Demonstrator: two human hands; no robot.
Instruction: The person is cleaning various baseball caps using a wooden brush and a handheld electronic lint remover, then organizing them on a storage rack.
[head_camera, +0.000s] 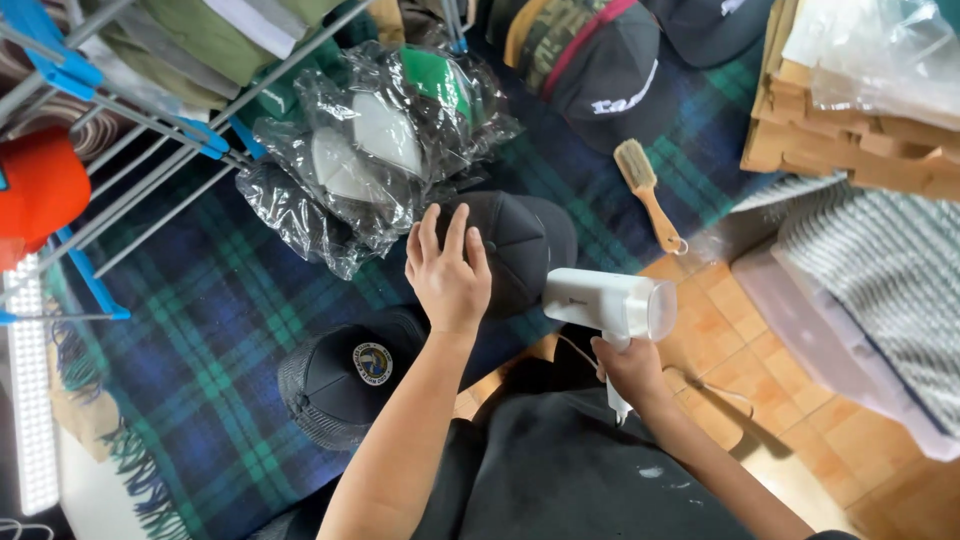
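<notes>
Steaming work is in hand on a black cap (520, 245) that lies on a plaid blanket (220, 310) spread over the floor. Left hand (447, 275) rests flat on the crown with fingers spread, pressing rather than gripping; nothing is held in it. Right hand (630, 368) is wrapped firmly round the handle of a white hand steamer (610, 303), whose head sits just beside the cap's right edge and faces right, away from the cap. For a clean result, judge that the head should be turned toward the fabric and passed slowly over one panel at a time, while the flat hand keeps the crown taut and stays out of the vapour path. A wooden brush (648, 192) lies near, above the steamer. A second black cap with a round badge (345, 380) sits near the left forearm. Caps in clear plastic bags (375, 150) lie just beyond the fingertips, beside a drying rack (120, 130).
</notes>
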